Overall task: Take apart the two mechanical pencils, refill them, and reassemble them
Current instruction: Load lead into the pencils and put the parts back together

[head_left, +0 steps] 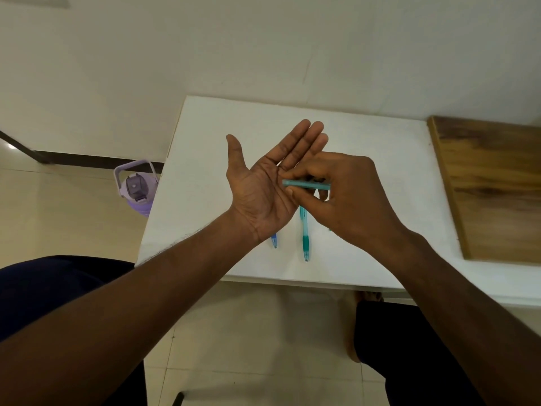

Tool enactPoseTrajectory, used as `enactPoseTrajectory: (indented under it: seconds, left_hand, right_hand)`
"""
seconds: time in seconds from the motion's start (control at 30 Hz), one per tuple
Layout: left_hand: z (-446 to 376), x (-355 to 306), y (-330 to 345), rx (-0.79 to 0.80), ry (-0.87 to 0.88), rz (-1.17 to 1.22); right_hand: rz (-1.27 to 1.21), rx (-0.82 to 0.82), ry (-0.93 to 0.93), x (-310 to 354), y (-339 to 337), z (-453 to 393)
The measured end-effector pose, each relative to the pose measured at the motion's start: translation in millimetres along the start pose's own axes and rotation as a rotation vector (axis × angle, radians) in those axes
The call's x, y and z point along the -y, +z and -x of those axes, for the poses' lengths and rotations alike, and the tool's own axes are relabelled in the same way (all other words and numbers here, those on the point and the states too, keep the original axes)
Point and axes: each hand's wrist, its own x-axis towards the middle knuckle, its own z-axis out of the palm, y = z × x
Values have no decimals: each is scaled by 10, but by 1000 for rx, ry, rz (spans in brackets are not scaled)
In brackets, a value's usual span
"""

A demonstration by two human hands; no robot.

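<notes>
The left hand (265,183) hides most of the blue pencil (274,241).

Both forearms are bare from wrist to the frame's edge, with no sleeve, watch, bracelet or band on either one. The left hand (263,186) carries no ring, and its palm shows deep creases. The right hand (348,191) is likewise free of rings or other jewellery on the parts that show. Fine hair lies along the left forearm. The 2 legs are clothed in dark, navy-looking fabric, plain and without visible pattern. 1 bare foot (358,326) shows on the floor tiles, without shoe or sock.
</notes>
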Motion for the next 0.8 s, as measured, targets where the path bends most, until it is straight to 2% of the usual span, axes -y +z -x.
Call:
enactPoseTrajectory:
  seconds: [0.07, 0.23, 0.3, 0.37, 0.57, 0.8]
  left_hand:
    - [2, -34, 37, -89, 8, -50]
    - [59, -17, -60, -595, 56, -417]
    - [120, 10, -119, -685, 77, -521]
    - [169, 19, -151, -677, 115, -597]
    - [250, -46, -102, -484, 189, -797]
    - [257, -51, -63, -453, 255, -897]
  right_hand:
    - [-24, -40, 16, -18, -1, -2]
    - [-36, -89, 98, -65, -34, -23]
    - [-37, -104, 132, -85, -45, -39]
    - [-39, -122, 150, -99, -59, -56]
    - [-31, -122, 161, -91, -45, -94]
    - [-49, -143, 149, -86, -2, -103]
